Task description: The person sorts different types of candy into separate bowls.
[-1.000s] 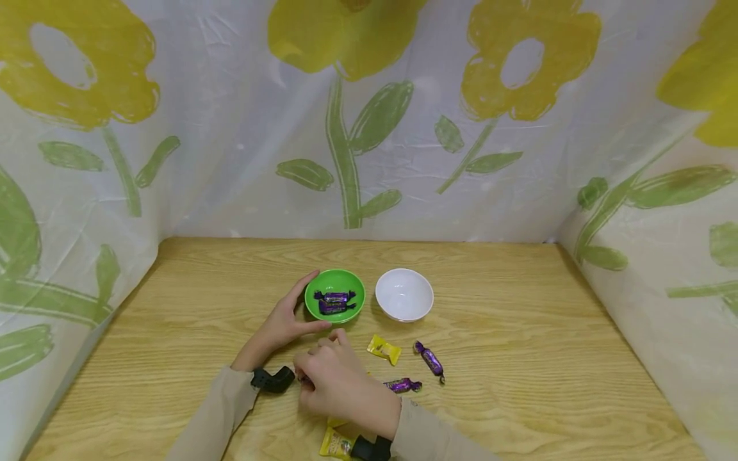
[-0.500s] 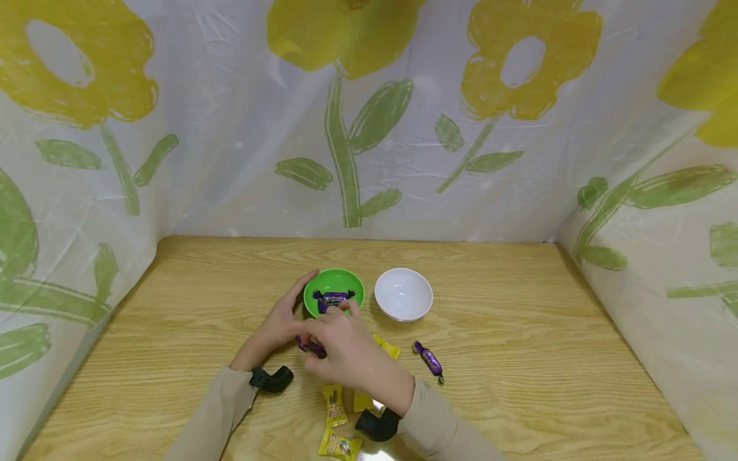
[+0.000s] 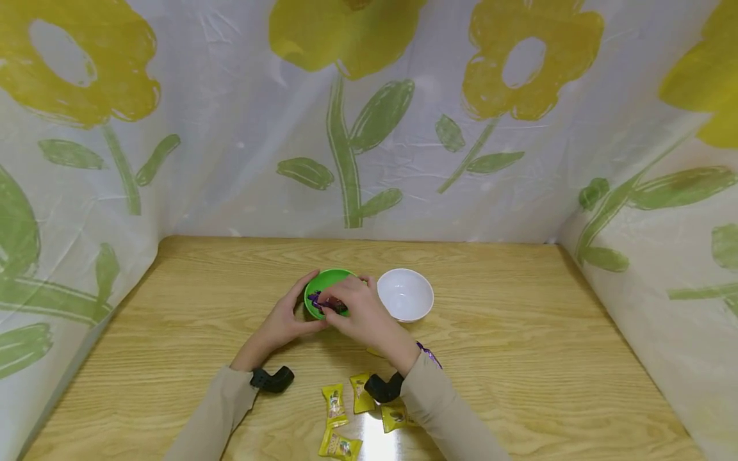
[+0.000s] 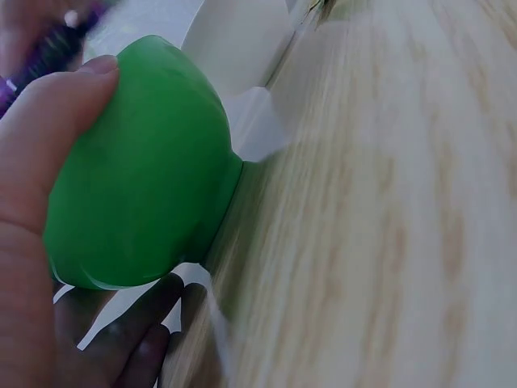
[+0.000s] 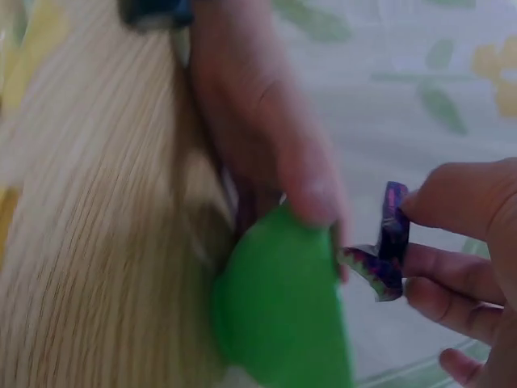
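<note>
My left hand (image 3: 282, 323) grips the green bowl (image 3: 328, 277), thumb at the near rim and fingers round the far side. The left wrist view shows that bowl's outer wall (image 4: 149, 170) upright on the wooden table. Over the bowl's opening my right hand (image 3: 366, 314) pinches a purple-wrapped candy (image 5: 393, 230) between thumb and fingers. Purple wrapping (image 3: 314, 298) shows inside the bowl, mostly covered by the right hand. Close by on the right stands a white bowl (image 3: 406, 294) with nothing in it.
Several yellow-wrapped candies (image 3: 334, 404) lie on the table (image 3: 519, 358) near the front. Another purple candy (image 3: 429, 354) is partly hidden behind the right wrist. A flower-printed sheet (image 3: 230, 128) walls the table at the back and sides.
From low over the table, my right hand has moved up and right to the green bowl with the purple candy. The left hand has kept its hold on the bowl.
</note>
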`<state>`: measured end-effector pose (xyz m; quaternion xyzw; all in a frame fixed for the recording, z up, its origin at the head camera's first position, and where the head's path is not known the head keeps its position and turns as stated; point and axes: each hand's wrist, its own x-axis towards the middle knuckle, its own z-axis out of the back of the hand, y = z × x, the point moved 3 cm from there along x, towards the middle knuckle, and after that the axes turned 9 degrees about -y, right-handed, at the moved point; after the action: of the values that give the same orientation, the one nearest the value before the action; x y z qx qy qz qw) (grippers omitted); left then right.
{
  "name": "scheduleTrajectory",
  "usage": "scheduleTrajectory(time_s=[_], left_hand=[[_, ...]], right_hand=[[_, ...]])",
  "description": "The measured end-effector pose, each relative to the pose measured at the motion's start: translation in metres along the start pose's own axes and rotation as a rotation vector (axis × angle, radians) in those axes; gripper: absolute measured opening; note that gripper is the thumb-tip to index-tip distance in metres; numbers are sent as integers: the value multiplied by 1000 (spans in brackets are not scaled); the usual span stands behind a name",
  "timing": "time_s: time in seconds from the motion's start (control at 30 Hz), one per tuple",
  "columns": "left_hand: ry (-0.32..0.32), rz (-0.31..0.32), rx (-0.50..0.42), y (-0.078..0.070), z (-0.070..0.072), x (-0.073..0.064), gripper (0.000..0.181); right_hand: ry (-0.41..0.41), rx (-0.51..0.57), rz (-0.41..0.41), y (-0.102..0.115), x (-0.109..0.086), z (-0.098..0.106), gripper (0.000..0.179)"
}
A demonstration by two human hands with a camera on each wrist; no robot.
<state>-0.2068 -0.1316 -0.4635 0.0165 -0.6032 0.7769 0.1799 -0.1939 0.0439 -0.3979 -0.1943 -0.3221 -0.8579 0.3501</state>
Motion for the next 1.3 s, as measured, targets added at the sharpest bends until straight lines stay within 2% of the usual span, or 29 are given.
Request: scheduleTrajectory(time_s=[0.07, 0.2, 0.3, 0.4, 0.6, 0.77, 1.3], left_hand=[[1, 1, -5, 0, 0, 0, 95], [-5, -3, -3, 16, -1, 2, 98], [-8, -5, -3, 33, -1, 4, 99], [-5, -11, -11, 39, -1, 5, 99], [8, -20, -33, 38, -1, 5, 99], [15, -21, -39, 38, -2, 4, 98], [4, -13, -28, 37, -2, 4, 98]], right_hand=[[-23, -9, -9, -8, 1, -4, 11], [-39, -38, -8, -19, 2, -12, 10], [-15, -72, -10, -24, 3, -17, 9], [37, -121, -24, -28, 4, -22, 8], [168, -130, -78, -30, 5, -23, 5], [230, -117, -103, -30, 6, -22, 5], [266, -137, -99, -29, 1, -23, 15]])
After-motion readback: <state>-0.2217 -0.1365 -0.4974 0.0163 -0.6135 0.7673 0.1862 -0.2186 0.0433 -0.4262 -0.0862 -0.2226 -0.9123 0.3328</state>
